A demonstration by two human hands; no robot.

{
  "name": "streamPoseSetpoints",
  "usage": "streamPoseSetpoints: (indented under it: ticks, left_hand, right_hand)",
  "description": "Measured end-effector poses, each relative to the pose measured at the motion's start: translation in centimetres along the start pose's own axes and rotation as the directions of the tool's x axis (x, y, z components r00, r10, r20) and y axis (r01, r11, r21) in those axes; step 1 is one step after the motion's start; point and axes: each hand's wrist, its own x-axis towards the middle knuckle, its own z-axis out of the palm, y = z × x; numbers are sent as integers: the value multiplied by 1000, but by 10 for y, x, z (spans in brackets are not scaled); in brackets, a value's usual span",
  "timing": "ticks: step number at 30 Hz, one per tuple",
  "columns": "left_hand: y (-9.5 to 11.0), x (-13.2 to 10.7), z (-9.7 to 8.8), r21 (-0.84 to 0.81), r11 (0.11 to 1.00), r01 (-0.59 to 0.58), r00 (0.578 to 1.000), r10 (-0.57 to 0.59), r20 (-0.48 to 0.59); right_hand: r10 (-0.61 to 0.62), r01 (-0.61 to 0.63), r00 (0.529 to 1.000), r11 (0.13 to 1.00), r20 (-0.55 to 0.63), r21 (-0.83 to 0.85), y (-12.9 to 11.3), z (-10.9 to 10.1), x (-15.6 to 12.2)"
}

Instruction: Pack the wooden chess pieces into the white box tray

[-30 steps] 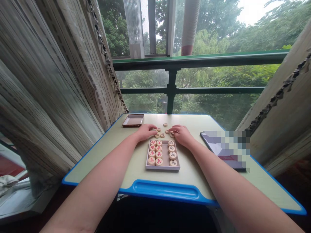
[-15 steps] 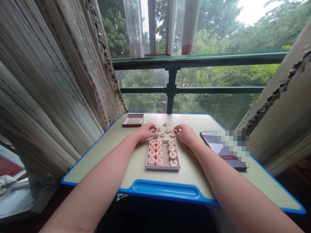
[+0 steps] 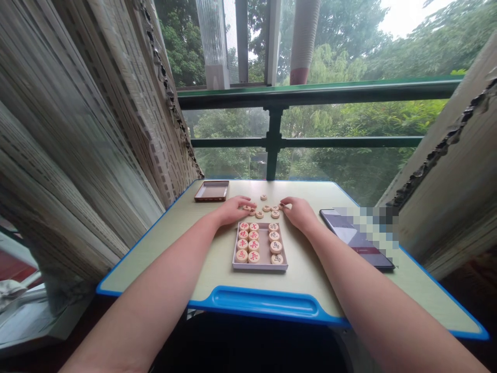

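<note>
Round wooden Chinese chess pieces [image 3: 266, 208] with dark characters lie loose in a cluster beyond an open box [image 3: 267, 268]. My left hand [image 3: 233, 210] is at the cluster's left side, fingers stretched and apart, its fingertips at a couple of chess pieces [image 3: 247, 208]. On the right side, my right hand [image 3: 298, 211] has its thumb and fingertips closed about a chess piece [image 3: 281, 206], partly hidden. Inside the box, two columns of red-lettered pieces [image 3: 253, 246] fill the left, and one column of dark-lettered pieces [image 3: 276, 247] stands along the right wall, with bare box floor between.
A shallow brown box lid [image 3: 212, 191] lies at the table's back left. A dark tablet [image 3: 357, 243], partly pixelated, rests on the right. The pale table [image 3: 171, 243] has a blue rim with a blue tray groove [image 3: 266, 301] at the front. Curtains hang at both sides.
My left fingers have spread a little over the pieces at the left of the cluster. The right hand has shifted only slightly, and the boxed pieces are unchanged.
</note>
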Motion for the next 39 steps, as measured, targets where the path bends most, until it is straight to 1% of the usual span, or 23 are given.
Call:
streamPoseSetpoints:
  ticks: [4, 7, 15, 18, 22, 25, 27, 31, 36, 39]
  left_hand:
    - [-7, 4, 3, 42, 996, 76, 993, -72, -91]
    - [-11, 7, 5, 70, 993, 98, 989, -89, -116]
    - [-6, 5, 2, 91, 995, 41, 998, -36, -50]
    - [-6, 5, 2, 123, 992, 10, 999, -3, -53]
    - [-8, 5, 5, 171, 985, -38, 997, 49, -59]
    - [-8, 6, 6, 190, 980, -55, 995, 70, -70]
    - [-7, 6, 6, 207, 977, -53, 994, 72, -86]
    - [-6, 6, 6, 251, 968, -6, 992, 38, -123]
    - [-9, 7, 7, 233, 972, -43, 993, 68, -98]
    - [-9, 7, 7, 226, 974, -37, 993, 62, -105]
  right_hand:
    - [-11, 11, 1000, 1000, -13, -2, 1, 1, 2]
    - [-23, 23, 999, 1000, -29, -9, 1, 2, 3]
    - [-55, 55, 998, 998, 3, -34, 1, 3, 3]
    - [-54, 55, 998, 998, 10, -25, 1, 3, 2]
    - [-15, 15, 1000, 1000, -22, -4, -1, 2, 2]
    - [-11, 11, 1000, 1000, -19, -8, -3, 1, 1]
    - [-18, 17, 1000, 1000, -13, -21, -4, 0, 1]
    - [-5, 4, 1000, 999, -18, -34, -5, -1, 1]
    - [-27, 27, 1000, 999, 2, -21, -5, -2, 1]
    - [-64, 64, 998, 998, 16, 2, -5, -1, 1]
